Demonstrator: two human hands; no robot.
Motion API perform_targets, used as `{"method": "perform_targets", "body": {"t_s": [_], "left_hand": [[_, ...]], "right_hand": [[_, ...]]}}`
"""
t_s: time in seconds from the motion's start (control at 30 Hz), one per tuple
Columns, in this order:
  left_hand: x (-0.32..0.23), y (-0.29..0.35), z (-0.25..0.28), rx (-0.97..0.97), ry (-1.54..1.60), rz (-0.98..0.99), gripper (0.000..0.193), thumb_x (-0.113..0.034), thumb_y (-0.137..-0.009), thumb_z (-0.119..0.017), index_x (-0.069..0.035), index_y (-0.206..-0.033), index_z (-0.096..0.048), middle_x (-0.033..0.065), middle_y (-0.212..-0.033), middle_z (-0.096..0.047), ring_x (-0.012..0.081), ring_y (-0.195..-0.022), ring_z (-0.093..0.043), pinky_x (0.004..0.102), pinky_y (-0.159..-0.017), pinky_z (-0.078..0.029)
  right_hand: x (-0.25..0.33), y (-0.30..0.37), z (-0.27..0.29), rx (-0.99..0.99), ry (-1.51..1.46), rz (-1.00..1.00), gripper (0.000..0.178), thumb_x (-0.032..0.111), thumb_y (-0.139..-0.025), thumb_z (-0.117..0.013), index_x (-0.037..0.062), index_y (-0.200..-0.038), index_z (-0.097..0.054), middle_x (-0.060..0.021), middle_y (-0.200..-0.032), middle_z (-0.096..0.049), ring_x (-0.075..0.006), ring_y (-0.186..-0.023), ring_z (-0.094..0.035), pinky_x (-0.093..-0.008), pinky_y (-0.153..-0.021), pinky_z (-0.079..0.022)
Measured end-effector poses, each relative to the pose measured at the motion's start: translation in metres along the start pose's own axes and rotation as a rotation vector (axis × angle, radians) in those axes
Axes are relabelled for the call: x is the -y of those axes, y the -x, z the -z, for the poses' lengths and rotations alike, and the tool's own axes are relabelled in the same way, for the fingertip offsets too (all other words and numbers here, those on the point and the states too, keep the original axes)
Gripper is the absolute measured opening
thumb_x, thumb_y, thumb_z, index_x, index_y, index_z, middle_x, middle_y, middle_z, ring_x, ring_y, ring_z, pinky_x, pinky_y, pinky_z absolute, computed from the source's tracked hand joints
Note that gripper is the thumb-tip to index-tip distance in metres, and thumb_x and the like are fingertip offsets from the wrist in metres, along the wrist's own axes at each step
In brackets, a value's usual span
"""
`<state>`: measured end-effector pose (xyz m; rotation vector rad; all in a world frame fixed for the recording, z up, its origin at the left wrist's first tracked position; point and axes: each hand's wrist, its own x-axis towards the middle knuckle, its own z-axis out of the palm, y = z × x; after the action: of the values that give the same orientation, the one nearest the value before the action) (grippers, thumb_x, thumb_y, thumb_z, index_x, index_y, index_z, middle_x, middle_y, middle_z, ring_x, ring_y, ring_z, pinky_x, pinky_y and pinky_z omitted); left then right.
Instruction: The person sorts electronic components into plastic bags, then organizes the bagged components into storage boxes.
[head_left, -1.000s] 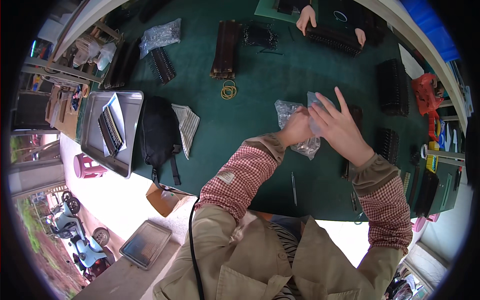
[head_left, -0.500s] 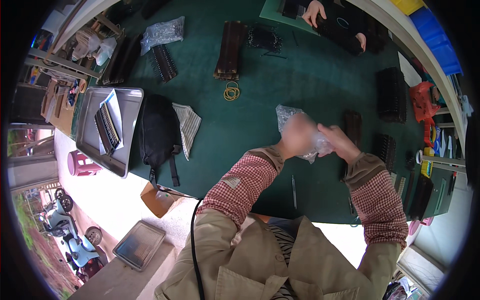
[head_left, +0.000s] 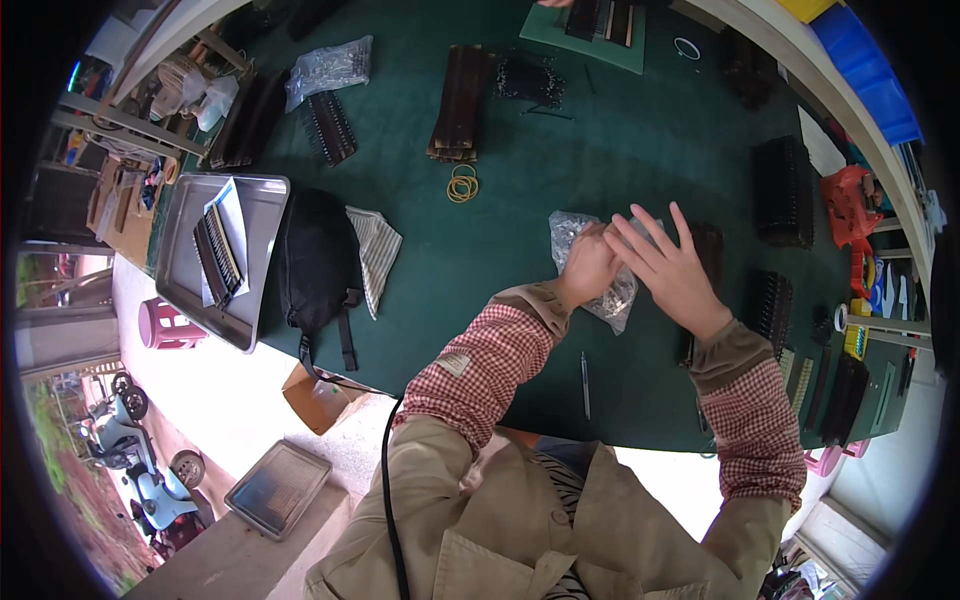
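Observation:
A clear plastic bag of small shiny parts [head_left: 616, 309] lies on the dark green tabletop [head_left: 470, 290] in front of me. My left hand [head_left: 590, 264] is closed on the upper part of this bag, its fingers curled together. Over the bag's right side, my right hand [head_left: 675, 275] is held with its fingers spread, and I see nothing in it. Its fingertips come close to my left hand; whether they touch it cannot be made out. A slim pen [head_left: 586, 385] lies nearer to me. Partly behind my right hand is a dark strip stack [head_left: 708, 245].
Left of the bag are a black bag [head_left: 318, 260], a striped cloth [head_left: 375, 255] and a metal tray [head_left: 270, 215]. Farther off lie rubber bands [head_left: 462, 184], brown strips [head_left: 462, 95], another plastic bag [head_left: 330, 72] and a green mat [head_left: 625, 52]. Dark stacks [head_left: 783, 190] stand at right.
My right hand has risen off the bag and spread its fingers. My left hand stays at the bag. Across the table, another person's hands and a dark object have moved away from the mat.

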<state>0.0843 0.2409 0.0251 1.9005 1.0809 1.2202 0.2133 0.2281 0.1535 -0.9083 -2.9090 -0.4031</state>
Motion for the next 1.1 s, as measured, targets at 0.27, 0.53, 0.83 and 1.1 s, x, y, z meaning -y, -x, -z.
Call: {"method": "perform_targets", "body": {"t_s": [0.27,0.53,0.83,1.1], "left_hand": [[-0.003,0.004,0.035,-0.128,-0.113,0.003,0.023,-0.003,-0.066,-0.060,-0.001,-0.087,-0.050,0.0154,-0.075,-0.054,0.0342,-0.075,-0.051,0.0422,-0.072,-0.039],[0.032,0.030,0.038,-0.247,-0.149,-0.193,0.024,-0.003,-0.066,-0.061,0.000,-0.087,-0.049,0.0158,-0.081,-0.051,0.0342,-0.078,-0.050,0.0416,-0.074,-0.039],[0.045,0.037,0.030,-0.254,-0.066,-0.049,0.031,-0.006,-0.068,-0.062,0.000,-0.096,-0.050,0.0158,-0.091,-0.053,0.0334,-0.087,-0.049,0.0407,-0.078,-0.038],[0.070,0.066,-0.011,-0.113,0.879,0.307,0.040,-0.016,-0.079,-0.060,-0.011,-0.117,-0.048,0.0085,-0.118,-0.049,0.0233,-0.110,-0.045,0.0347,-0.097,-0.034]], "right_hand": [[-0.014,-0.049,-0.007,0.212,-0.226,0.062,0.022,0.008,-0.072,-0.056,0.0043,-0.093,-0.050,-0.0100,-0.096,-0.057,-0.0238,-0.097,-0.054,-0.0367,-0.096,-0.037],[-0.001,-0.065,-0.041,0.481,-1.222,-0.836,0.018,0.015,-0.081,-0.056,-0.0006,-0.085,-0.049,-0.0114,-0.087,-0.058,-0.0239,-0.070,-0.057,-0.0327,-0.066,-0.047],[0.016,-0.177,-0.063,0.105,-1.029,-0.376,0.017,0.006,-0.072,-0.065,-0.0003,-0.084,-0.056,-0.0099,-0.084,-0.058,-0.0178,-0.073,-0.058,-0.0276,-0.066,-0.046],[0.071,-0.225,-0.181,0.132,-0.812,-0.294,0.021,0.010,-0.065,-0.071,0.0032,-0.077,-0.055,-0.0088,-0.075,-0.052,-0.0235,-0.077,-0.054,-0.0336,-0.069,-0.045]]}}
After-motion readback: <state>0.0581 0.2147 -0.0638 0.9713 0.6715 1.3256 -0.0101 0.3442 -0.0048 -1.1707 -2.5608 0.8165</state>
